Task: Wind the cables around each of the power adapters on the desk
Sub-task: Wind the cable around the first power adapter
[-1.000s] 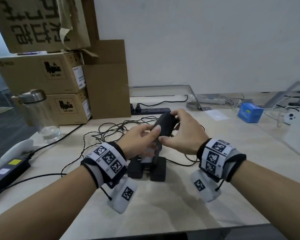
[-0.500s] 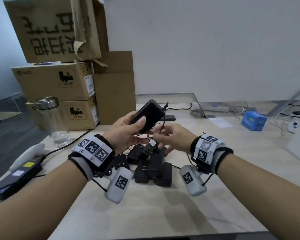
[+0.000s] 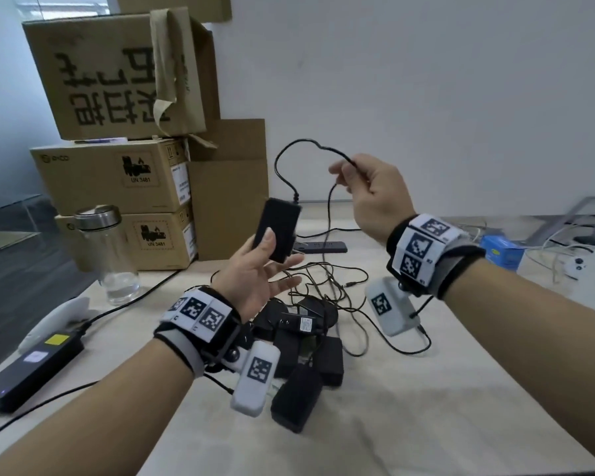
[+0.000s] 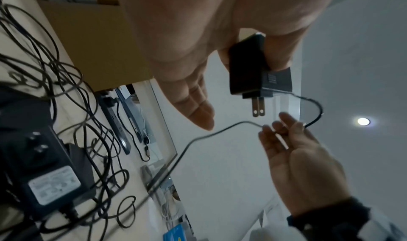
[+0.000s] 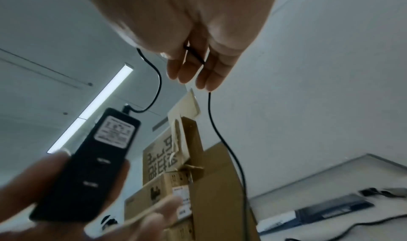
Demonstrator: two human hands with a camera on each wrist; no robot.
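Observation:
My left hand [image 3: 260,259] grips a black power adapter [image 3: 279,225] upright above the desk, thumb across its front; its two plug prongs [image 4: 258,107] stick out past my fingers. The adapter's thin black cable [image 3: 299,142] arcs up from its top end to my right hand [image 3: 354,173], which pinches it in the air to the right. From there the cable hangs down to the tangle of cables [image 3: 327,280] on the desk. Several more black adapters [image 3: 303,359] lie piled below my left wrist.
Stacked cardboard boxes [image 3: 117,173] stand at the back left, with a glass bottle [image 3: 109,252] in front of them. A black power brick [image 3: 31,367] lies at the left edge. A power strip [image 3: 322,247] and a blue box [image 3: 498,249] sit further back.
Both hands rose from the pile. My left hand lifted the adapter higher, and my right hand left the adapter, took its cable and drew it up and to the right.

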